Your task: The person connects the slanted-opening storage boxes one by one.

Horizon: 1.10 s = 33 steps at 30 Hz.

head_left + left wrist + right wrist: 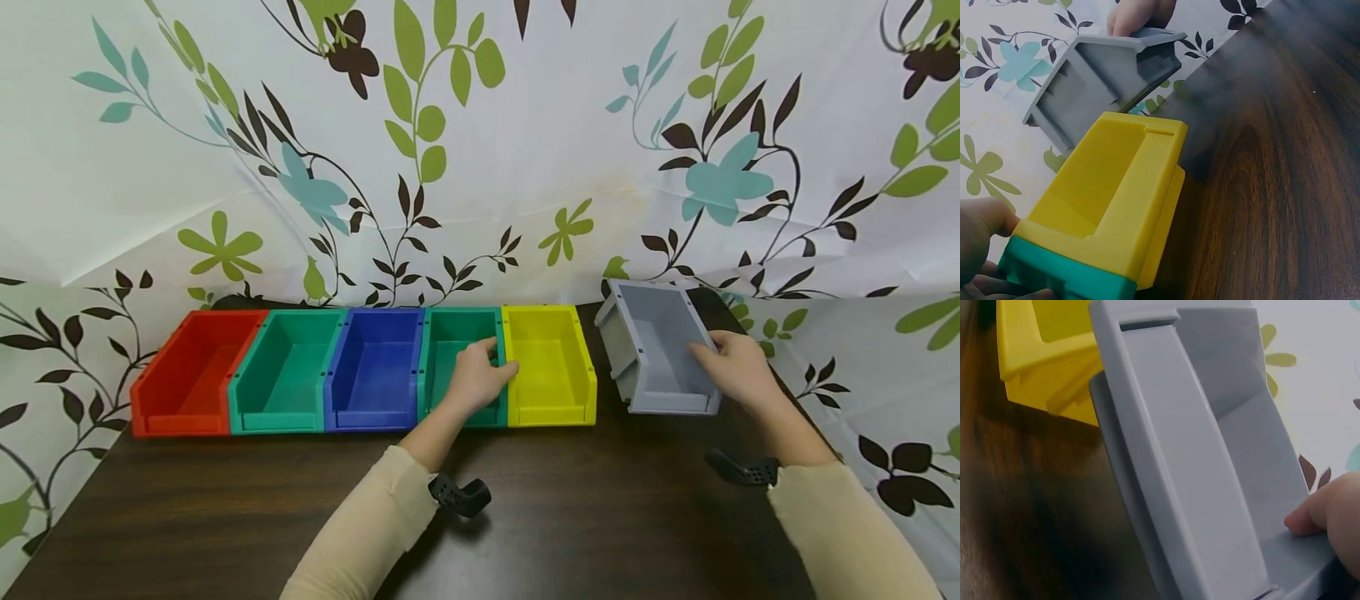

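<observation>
My right hand [738, 367] grips the right wall of a grey storage bin [663, 342], its thumb inside the bin. The grey bin is held turned at an angle, apart from the yellow bin [551, 367]; the right wrist view shows its front lip close up. At the seam between the yellow bin and the green bin [438, 392] beside it, my left hand [476, 375] pinches the adjoining walls. Its thumb is on the yellow side and its fingers reach into the green bin, partly hidden in the left wrist view.
Further left in the same row stand a blue bin [375, 367], another green bin [288, 367] and a red bin [198, 367], side by side. They stand on a dark wooden table [247, 508]. A leaf-patterned sheet [525, 150] hangs behind and continues at the sides.
</observation>
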Each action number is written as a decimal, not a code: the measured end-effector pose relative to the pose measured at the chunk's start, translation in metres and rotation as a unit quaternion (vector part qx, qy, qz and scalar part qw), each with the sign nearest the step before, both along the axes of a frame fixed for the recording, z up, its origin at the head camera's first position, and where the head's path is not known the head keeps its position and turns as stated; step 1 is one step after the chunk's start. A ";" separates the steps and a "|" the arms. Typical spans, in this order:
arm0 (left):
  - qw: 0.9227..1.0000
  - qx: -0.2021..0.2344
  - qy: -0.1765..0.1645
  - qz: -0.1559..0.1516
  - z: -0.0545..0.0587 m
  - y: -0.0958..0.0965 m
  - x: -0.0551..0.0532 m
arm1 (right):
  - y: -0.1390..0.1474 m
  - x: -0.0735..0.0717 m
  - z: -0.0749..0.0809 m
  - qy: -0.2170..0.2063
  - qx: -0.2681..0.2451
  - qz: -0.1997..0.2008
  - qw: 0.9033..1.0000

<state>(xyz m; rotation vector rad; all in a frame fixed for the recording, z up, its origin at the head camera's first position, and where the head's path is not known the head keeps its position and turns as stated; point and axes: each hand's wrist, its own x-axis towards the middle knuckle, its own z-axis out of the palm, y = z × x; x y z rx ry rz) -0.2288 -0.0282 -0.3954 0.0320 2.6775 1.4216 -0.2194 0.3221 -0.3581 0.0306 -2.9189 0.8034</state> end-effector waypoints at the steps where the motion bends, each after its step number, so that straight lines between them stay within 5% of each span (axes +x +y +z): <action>1: 1.000 0.000 0.001 -0.001 0.000 0.000 0.000 | -0.003 -0.001 0.001 -0.002 -0.004 0.000 1.000; 13: 1.000 0.000 -0.005 0.005 0.001 0.000 -0.002 | -0.023 -0.013 0.002 -0.014 -0.021 -0.017 1.000; 33: 1.000 -0.002 0.003 0.000 0.000 -0.001 -0.001 | -0.023 -0.013 -0.002 -0.023 -0.016 -0.024 0.999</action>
